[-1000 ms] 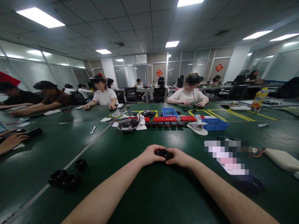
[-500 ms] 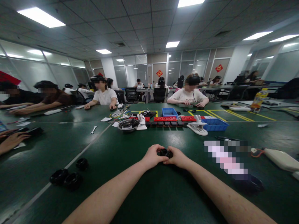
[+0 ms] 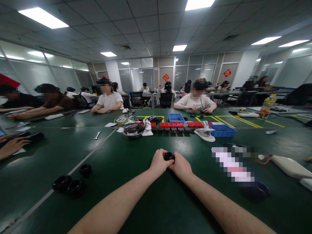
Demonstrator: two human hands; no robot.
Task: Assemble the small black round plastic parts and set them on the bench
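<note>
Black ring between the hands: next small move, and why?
I'd probably ease the right hand back slightly, keeping the left hand on the black ring: both crowd its sides, leaving mainly the top and its opening visible, so its side is hard to check.

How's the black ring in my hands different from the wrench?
The black ring is round; the wrench is long and thin. The black ring is dark, the wrench silvery. Your left hand and right hand hold the black ring, while the wrench lies on the green table. Both look shiny.
</note>
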